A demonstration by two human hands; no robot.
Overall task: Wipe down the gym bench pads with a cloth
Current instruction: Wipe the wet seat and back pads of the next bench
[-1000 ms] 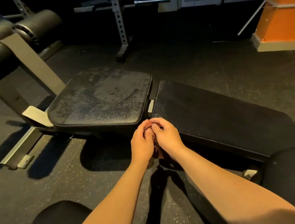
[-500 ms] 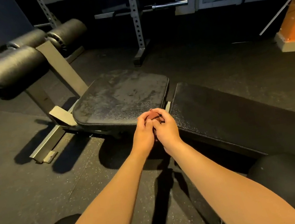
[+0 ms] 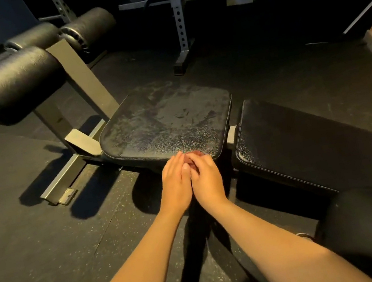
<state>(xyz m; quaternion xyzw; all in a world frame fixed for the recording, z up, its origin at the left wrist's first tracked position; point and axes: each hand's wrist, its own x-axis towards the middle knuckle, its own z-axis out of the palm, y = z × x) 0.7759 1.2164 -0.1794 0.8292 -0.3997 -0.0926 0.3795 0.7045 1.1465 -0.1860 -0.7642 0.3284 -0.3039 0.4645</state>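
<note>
**Cloth bunched at the seat pad edge: risks before the first wipe**

Since the earlier frames, both my hands have moved up from below the seat pad to its near edge, and the view has shifted so the foam rollers sit closer on the left.

The cloth point(image 3: 195, 154) shows only as a small reddish scrap above my fingers, touching the near edge of the seat pad point(image 3: 167, 124). My left hand point(image 3: 176, 183) and right hand point(image 3: 205, 179) are pressed together, fingers curled around that scrap. Both appear closed on it; how much fabric lies inside them is hidden.

Judged risks from this position:

1. The cloth is wadded. If I wipe without spreading it, only a small patch will contact the seat pad, and the dull, streaky film visible across its surface will likely be smeared, not lifted.
2. Both hands share one small item. Releasing with either hand carelessly could drop the cloth to the floor point(image 3: 48, 239) just below the seat pad edge, where it would pick up grit.
3. The back pad point(image 3: 303, 135), right of the seat pad across a narrow gap with a metal bracket point(image 3: 231, 135), could snag the fabric on a crossing stroke.
4. The foam rollers point(image 3: 12, 77), beyond the seat pad on the left, are pads too and are easy to skip.
</note>
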